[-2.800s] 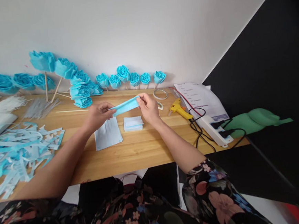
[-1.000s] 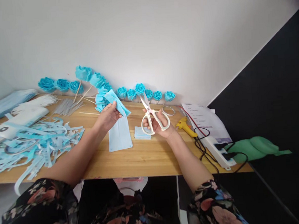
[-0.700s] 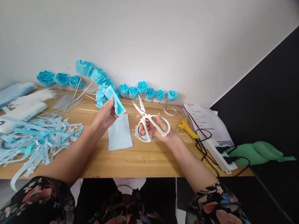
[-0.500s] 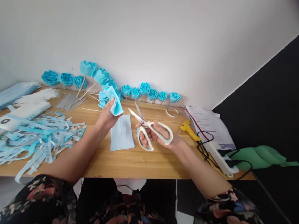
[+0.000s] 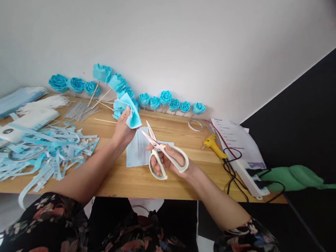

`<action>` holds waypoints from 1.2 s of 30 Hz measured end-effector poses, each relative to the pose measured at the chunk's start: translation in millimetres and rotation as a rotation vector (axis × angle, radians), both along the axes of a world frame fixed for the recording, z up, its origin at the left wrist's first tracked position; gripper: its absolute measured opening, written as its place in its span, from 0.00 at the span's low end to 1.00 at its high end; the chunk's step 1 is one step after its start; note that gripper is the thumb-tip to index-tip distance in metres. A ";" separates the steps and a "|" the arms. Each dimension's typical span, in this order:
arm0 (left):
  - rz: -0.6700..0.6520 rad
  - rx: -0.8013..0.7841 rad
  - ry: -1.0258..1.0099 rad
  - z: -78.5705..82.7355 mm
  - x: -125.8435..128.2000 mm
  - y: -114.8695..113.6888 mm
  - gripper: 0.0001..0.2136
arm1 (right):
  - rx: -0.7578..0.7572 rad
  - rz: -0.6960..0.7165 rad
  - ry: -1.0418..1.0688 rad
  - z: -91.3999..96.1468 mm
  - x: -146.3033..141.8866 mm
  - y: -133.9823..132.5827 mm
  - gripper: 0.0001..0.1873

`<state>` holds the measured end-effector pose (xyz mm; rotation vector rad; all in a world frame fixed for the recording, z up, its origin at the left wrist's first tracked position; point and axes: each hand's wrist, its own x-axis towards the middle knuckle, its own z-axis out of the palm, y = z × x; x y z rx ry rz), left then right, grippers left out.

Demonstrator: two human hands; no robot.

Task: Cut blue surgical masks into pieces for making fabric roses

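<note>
Pinched in my left hand point(image 5: 123, 127) is a folded piece of light blue mask fabric point(image 5: 132, 115), raised above the table. My right hand point(image 5: 168, 161) has its fingers through the handles of white-handled scissors point(image 5: 155, 145). Their blades are spread, and one tip points at the fabric's lower corner; whether it touches, I cannot tell. Under the scissors lies a flat pale blue sheet of mask fabric point(image 5: 133, 152), partly covered by my hands. Another small blue piece point(image 5: 169, 143) shows just behind my right hand.
Blue fabric roses point(image 5: 165, 98) on sticks line the wall. At left are cut blue strips point(image 5: 56, 150), a white power bank point(image 5: 25, 125), thin wires point(image 5: 79, 111) and stacked masks point(image 5: 12, 102). At right are a tape ring point(image 5: 196, 129), a yellow glue gun point(image 5: 214, 145) and a corded power strip point(image 5: 250, 177).
My right hand has moved left and slightly down, bringing the scissors closer to the folded fabric. My left hand keeps its hold, and the view has shifted slightly.
</note>
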<state>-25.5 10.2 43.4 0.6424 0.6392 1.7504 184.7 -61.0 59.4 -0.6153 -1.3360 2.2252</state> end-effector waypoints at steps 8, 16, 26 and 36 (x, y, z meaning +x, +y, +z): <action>-0.021 -0.013 -0.031 -3.0 1.7 0.6 0.18 | -0.012 -0.041 0.003 -0.9 -2.9 -0.1 0.35; -0.083 0.025 0.027 -0.2 17.0 -10.2 0.20 | 0.098 -0.080 -0.010 -1.7 -15.1 5.1 0.34; -0.096 -0.010 0.017 -1.2 15.7 -8.6 0.16 | 0.336 -0.202 -0.137 -2.1 -19.9 2.6 0.33; -0.066 -0.043 0.068 2.9 10.8 -9.1 0.13 | 0.210 -0.277 -0.154 -7.2 -25.3 -0.8 0.32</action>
